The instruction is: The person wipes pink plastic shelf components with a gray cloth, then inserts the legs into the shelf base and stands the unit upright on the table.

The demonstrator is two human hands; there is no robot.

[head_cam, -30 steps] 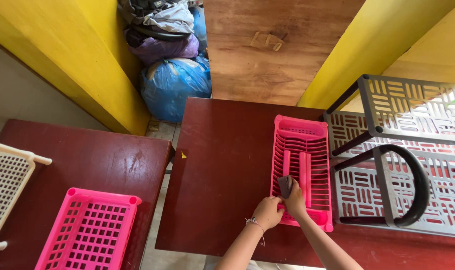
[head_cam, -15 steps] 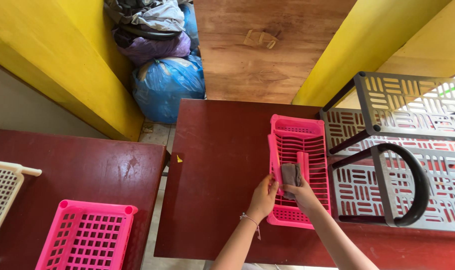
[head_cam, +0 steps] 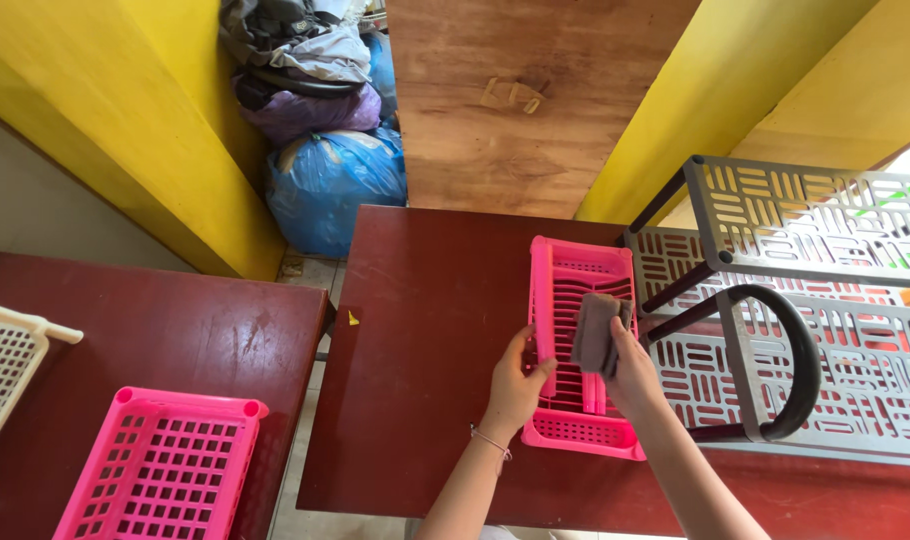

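Far left, a white basket (head_cam: 5,370) and a pink crate (head_cam: 160,465) sit on the side worktop (head_cam: 175,330), untouched. Centre: your left hand (head_cam: 516,385) grips the left rim of the pink dish rack (head_cam: 575,300) on the main worktop (head_cam: 425,330), fingers pressed on it. Your right hand (head_cam: 633,375) pinches a grey-brown cloth (head_cam: 597,333) against the rack's slats. Wiping looks midway; the far end seems unreached. Right: a grey shelf rack (head_cam: 825,210).

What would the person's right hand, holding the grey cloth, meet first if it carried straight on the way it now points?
The right hand points away from the person along the pink dish rack. Pushed straight on, the grey cloth would probably meet the rack's far slats and end wall first, though its height above the rack is unclear.
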